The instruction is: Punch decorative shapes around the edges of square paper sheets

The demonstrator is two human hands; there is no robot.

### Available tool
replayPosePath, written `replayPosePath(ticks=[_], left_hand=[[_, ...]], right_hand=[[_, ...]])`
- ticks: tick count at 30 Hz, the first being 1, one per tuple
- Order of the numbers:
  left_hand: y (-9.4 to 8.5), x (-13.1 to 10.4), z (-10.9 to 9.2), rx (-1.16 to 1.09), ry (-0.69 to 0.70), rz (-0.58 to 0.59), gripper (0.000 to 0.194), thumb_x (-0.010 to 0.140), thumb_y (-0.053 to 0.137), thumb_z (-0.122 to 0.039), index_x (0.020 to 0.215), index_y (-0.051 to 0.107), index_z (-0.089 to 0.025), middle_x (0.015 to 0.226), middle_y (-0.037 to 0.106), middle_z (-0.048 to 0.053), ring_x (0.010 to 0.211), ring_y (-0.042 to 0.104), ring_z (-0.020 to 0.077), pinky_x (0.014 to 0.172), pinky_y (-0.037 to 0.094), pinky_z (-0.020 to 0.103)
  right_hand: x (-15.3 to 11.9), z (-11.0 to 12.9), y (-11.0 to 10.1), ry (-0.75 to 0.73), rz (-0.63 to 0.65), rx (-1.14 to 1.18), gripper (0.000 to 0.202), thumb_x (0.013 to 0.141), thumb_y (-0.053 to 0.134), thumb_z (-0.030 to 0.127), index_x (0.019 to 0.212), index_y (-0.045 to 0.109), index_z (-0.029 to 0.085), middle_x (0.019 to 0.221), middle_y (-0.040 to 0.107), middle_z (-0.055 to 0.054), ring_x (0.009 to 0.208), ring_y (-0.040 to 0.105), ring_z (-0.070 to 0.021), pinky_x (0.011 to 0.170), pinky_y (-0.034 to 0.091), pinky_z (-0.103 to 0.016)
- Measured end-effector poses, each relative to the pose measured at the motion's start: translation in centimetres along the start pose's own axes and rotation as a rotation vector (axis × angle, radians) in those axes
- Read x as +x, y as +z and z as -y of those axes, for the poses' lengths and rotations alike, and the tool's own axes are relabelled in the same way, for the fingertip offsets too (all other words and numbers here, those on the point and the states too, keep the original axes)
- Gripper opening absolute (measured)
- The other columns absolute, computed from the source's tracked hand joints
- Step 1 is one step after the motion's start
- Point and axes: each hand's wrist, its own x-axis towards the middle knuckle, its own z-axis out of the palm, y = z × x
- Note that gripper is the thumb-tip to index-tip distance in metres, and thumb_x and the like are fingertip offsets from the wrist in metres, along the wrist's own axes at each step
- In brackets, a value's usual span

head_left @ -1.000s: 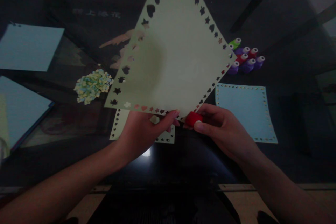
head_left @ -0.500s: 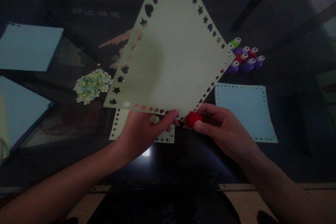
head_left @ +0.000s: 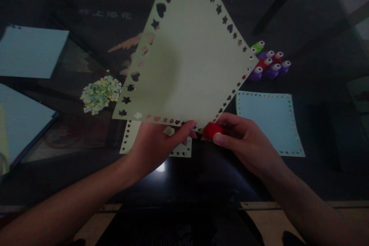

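A pale green sheet of paper (head_left: 198, 57), raised above the table, has hearts, stars, flowers and leaves cut along its edges. My left hand (head_left: 163, 142) pinches its near edge between thumb and fingers. In my right hand (head_left: 242, 138) is a red craft punch (head_left: 212, 130), gripped between thumb and fingers at the sheet's near corner. The paper's corner meets the punch; whether it sits inside the slot is hidden. Beneath my left hand lies another pale green sheet (head_left: 127, 142) with a punched border, partly covered.
Several coloured craft punches (head_left: 272, 70) stand in a cluster at the right. A light blue sheet (head_left: 268, 123) with a punched border lies near my right hand. Left are a pile of paper cut-outs (head_left: 100, 94), a blue paper stack (head_left: 33, 52) and more blue paper (head_left: 23, 123).
The raised sheet has tilted very slightly, its left side shifting a little to the left. Both hands and the red punch stay almost where they were.
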Motion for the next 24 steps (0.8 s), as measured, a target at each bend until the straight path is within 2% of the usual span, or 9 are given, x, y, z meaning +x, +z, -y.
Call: replayPosePath(ticks=[10,18,24], left_hand=[[0.10,-0.14,-0.03,0.039,0.031,-0.021,0.028,0.083,0.054,-0.028,0.058,0.066,-0.024,0.051,0.066,-0.005,0.052,0.062,0.0136,0.066,0.048,0.028],[-0.01,-0.10,0.04,0.010,0.028,-0.040,0.029,0.083,0.054,-0.027,0.056,0.065,-0.023,0.049,0.066,-0.005,0.047,0.062,0.0130,0.056,0.048,0.026],[-0.20,0.20,0.08,0.060,0.050,-0.087,0.034,0.083,0.055,-0.027,0.050,0.061,-0.024,0.054,0.070,-0.004,0.057,0.067,0.0149,0.064,0.049,0.027]], right_hand=[[0.29,-0.34,-0.02,-0.028,0.014,0.025,0.014,0.074,0.075,0.019,0.085,0.070,0.026,0.082,0.071,0.008,0.075,0.064,-0.0043,0.072,0.047,-0.015],[0.30,-0.41,-0.08,-0.057,0.003,0.003,0.016,0.073,0.076,0.019,0.086,0.071,0.028,0.082,0.072,0.008,0.075,0.065,-0.0049,0.073,0.048,-0.015],[0.11,-0.44,-0.33,-0.062,-0.044,-0.057,0.027,0.070,0.079,0.020,0.093,0.071,0.030,0.090,0.074,0.006,0.082,0.068,-0.0077,0.079,0.051,-0.019]])
